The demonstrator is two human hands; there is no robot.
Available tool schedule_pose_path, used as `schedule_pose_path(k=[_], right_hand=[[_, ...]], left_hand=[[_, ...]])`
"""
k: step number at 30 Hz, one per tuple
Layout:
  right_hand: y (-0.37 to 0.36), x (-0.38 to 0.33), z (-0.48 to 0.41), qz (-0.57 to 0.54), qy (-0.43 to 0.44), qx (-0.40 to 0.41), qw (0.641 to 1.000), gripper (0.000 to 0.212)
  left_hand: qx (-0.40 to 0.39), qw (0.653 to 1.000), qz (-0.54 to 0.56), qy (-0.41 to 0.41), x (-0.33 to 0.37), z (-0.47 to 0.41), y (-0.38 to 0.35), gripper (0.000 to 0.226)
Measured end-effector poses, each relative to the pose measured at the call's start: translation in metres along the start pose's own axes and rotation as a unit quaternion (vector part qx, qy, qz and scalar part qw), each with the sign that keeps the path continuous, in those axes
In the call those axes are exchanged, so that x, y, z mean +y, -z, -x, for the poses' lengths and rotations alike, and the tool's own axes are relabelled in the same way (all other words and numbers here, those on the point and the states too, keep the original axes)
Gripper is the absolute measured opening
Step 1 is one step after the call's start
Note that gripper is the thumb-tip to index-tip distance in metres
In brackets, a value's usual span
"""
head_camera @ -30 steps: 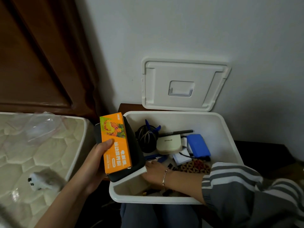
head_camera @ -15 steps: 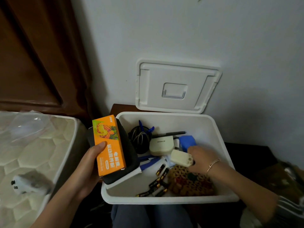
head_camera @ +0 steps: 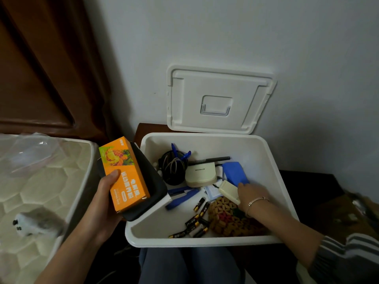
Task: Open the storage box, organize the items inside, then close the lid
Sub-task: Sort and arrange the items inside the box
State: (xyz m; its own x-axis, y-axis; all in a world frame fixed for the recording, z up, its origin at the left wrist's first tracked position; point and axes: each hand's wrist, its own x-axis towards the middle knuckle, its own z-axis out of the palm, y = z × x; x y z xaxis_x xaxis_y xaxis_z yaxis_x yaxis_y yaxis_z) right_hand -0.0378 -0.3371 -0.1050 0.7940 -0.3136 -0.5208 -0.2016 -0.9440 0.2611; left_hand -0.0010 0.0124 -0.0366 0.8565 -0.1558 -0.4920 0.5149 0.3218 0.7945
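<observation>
White plastic storage box (head_camera: 205, 241) is open; its white lid (head_camera: 219, 99) stands upright behind the back edge, leaning on the grey wall (head_camera: 205, 37). Left hand (head_camera: 104, 199) is clenched round a stack held above the box's left edge: orange printed carton (head_camera: 125, 175) on top with the thumb across its face, black soft case (head_camera: 152, 187) beneath it. Right hand (head_camera: 253, 193) is inside the box near the right wall, fingers closed on a small cream rectangular block (head_camera: 228, 191); thin silver bangle (head_camera: 257, 200) on that wrist. Just behind the hand: blue fabric pouch (head_camera: 233, 173). Toward the back edge: cream rounded device (head_camera: 202, 174), black comb (head_camera: 209, 160) along its far side, coil of black cable (head_camera: 173, 169) nearer the back-left corner. Mid-floor: blue pen-like pieces (head_camera: 182, 196), kind unclear. Near the front edge: loose black-and-gold batteries (head_camera: 196, 224), beside a woven yellow-and-red patterned mat (head_camera: 227, 219) lying under the right forearm. Quilted mattress (head_camera: 41, 191) left of the box, with a grey-white plush toy (head_camera: 34, 222) on it.
</observation>
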Motion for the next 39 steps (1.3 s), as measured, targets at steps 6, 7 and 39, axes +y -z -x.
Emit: schedule_pose_path(k=[6, 7, 39], right_hand=[[0.017, -0.018, 0.009, -0.106, 0.179, 0.15, 0.966, 0.049], [0.019, -0.026, 0.012, -0.122, 0.265, 0.159, 0.943, 0.05], [0.033, -0.06, 0.0, -0.274, 0.363, 0.127, 0.882, 0.052]], left_hand=[[-0.01, 1.0, 0.008, -0.002, -0.002, -0.002, 0.004, 0.044], [-0.006, 1.0, 0.013, -0.001, -0.002, -0.003, 0.004, 0.044], [0.021, 0.99, -0.137, -0.018, 0.031, -0.001, -0.02, 0.049]])
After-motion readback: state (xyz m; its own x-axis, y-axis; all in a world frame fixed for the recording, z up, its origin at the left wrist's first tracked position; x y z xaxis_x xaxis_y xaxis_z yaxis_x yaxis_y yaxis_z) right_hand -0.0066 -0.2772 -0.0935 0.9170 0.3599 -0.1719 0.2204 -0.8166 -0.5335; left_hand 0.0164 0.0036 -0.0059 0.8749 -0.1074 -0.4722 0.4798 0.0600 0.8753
